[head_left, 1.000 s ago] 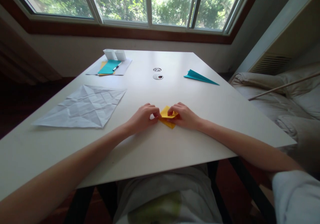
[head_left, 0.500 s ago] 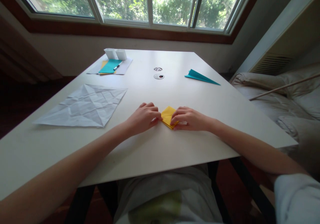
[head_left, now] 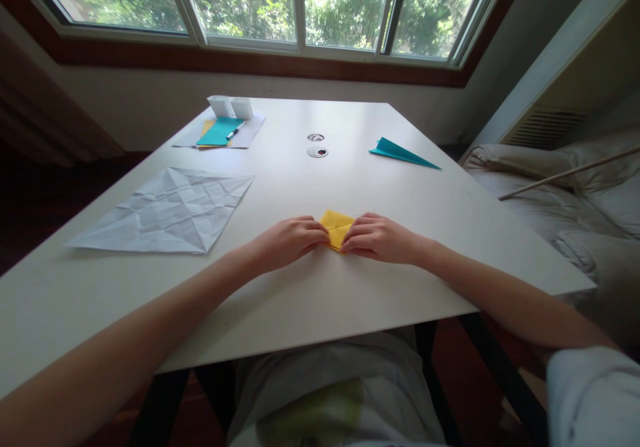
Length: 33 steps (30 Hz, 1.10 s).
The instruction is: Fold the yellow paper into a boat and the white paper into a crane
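Folded yellow paper (head_left: 336, 226), one piece, on the desk (head_left: 280, 314) near its front edge. One corner to eleven o'clock, opposite corner to five; long axis uncertain, the sides being partly covered. Left hand (head_left: 295, 239) — grasping at nine o'clock. Right hand (head_left: 376, 237) — grasping at four. Surroundings: creased white sheet (head_left: 170, 212), nine o'clock; teal sheet (head_left: 218, 131) under a pen (head_left: 235, 131), ten to eleven; teal folded paper (head_left: 400, 154), one o'clock, point toward four. Yellow paper: small, layered, crease across top.
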Each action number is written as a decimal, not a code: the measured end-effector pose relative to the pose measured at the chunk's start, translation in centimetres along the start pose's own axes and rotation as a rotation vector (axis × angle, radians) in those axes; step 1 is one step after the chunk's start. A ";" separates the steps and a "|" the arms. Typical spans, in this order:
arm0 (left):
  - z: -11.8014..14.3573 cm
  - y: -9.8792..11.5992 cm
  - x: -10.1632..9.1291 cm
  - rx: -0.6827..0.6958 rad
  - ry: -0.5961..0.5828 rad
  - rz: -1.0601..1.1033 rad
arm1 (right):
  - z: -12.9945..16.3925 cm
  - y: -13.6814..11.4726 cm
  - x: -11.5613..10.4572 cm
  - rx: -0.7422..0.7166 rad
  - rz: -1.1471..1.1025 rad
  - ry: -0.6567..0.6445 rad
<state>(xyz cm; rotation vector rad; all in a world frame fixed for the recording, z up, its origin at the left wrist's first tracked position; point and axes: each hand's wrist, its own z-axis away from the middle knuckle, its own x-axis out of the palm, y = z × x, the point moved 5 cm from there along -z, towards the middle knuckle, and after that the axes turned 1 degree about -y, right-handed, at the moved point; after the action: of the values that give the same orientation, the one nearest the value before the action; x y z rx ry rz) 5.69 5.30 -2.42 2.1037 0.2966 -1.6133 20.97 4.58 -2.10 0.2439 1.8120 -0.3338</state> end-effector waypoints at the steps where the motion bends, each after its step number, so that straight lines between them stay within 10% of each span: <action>1: 0.0 0.0 0.0 -0.003 0.010 -0.001 | 0.0 0.0 0.0 0.004 0.012 0.002; 21: 0.0 3.7 0.8 -0.082 -0.203 -0.531 | 0.0 -0.4 -0.4 0.243 0.040 0.097; 33: 0.1 3.7 1.0 -0.103 -0.238 -0.541 | -0.2 0.1 1.2 0.398 0.157 -0.058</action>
<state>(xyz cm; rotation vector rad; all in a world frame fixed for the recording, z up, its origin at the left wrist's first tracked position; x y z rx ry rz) 7.53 1.92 -2.48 1.8204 0.9056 -2.0709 20.47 4.72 -3.25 0.6441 1.6458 -0.5823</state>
